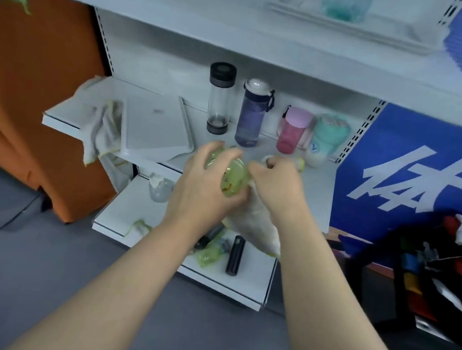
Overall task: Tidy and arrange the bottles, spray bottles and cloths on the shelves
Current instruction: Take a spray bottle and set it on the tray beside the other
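Head view: both hands around green bottle

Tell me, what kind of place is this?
Probably a mock shop or storeroom corner: white metal retail-style shelves with slotted uprights, drinking bottles lined up on them, and a blue printed banner beside them.
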### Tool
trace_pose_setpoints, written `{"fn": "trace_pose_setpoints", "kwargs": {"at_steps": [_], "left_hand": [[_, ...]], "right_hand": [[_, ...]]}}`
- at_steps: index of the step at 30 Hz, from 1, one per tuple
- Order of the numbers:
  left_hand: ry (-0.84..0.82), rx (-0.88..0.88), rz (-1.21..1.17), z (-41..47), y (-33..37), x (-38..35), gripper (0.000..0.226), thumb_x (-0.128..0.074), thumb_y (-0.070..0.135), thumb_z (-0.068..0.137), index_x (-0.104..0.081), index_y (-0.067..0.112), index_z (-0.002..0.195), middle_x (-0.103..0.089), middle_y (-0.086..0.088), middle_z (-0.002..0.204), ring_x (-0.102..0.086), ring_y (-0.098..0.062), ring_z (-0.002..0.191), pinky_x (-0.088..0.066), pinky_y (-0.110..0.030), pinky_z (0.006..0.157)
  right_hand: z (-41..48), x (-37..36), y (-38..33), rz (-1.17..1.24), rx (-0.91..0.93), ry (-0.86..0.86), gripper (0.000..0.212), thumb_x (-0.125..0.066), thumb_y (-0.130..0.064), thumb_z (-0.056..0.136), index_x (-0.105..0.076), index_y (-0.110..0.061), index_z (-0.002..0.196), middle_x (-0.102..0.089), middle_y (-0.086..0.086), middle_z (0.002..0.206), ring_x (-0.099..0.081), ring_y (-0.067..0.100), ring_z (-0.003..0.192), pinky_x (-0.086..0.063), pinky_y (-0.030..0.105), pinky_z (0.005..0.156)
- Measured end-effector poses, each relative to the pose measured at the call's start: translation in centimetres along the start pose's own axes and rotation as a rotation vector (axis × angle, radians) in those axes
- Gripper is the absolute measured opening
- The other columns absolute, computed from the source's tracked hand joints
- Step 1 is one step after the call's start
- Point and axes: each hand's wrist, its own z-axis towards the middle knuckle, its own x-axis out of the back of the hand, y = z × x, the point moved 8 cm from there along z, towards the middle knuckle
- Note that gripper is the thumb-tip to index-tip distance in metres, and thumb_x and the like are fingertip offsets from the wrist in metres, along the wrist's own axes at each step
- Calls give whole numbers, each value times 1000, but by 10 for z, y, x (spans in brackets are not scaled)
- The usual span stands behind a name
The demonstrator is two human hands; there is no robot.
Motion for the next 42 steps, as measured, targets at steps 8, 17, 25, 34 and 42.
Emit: {"fn": "trace_pose_setpoints", "kwargs": {"at_steps": [8,17,25,34,42], "left_hand": [[92,46,-441,-52,65,148,51,-78,30,75,-50,42,117,-35,4,151,-22,23,131,-18,4,100],[-112,269,-934,-87,146,256,25,-59,28,98,-39,17,89,-60,2,104,-61,8,77,-45,-8,68],[-340,243,-652,-60,166,283,83,-69,53,84,-24,41,153,-44,16,135,-56,11,108,-39,-16,80],[-27,350,-730,3,130,259,97,-81,43,72,-27,43,153,-59,23,125,-58,2,115,-52,-41,101],[254,314,-639,79,135,273,82,-78,26,83,-34,38,150,-55,26,124,-60,5,109,-56,-27,91]], "right_hand": [[-126,4,-72,517,-198,9,17,-47,-27,91,-61,-17,88,-70,13,94,-70,31,87,-58,46,75],[-245,62,-196,663,33,275,20,-51,-34,87,-64,-20,91,-65,1,88,-66,31,90,-56,49,82],[-254,76,-237,661,122,157,22,-63,-31,78,-65,-15,93,-71,14,99,-68,36,100,-51,62,92],[-149,101,-219,561,177,174,8,-64,-31,87,-64,-24,89,-63,-3,85,-57,15,82,-52,48,85],[-10,74,-330,441,313,-195,23,-62,-41,86,-60,-33,108,-62,-13,101,-60,8,92,-47,27,88]]}}
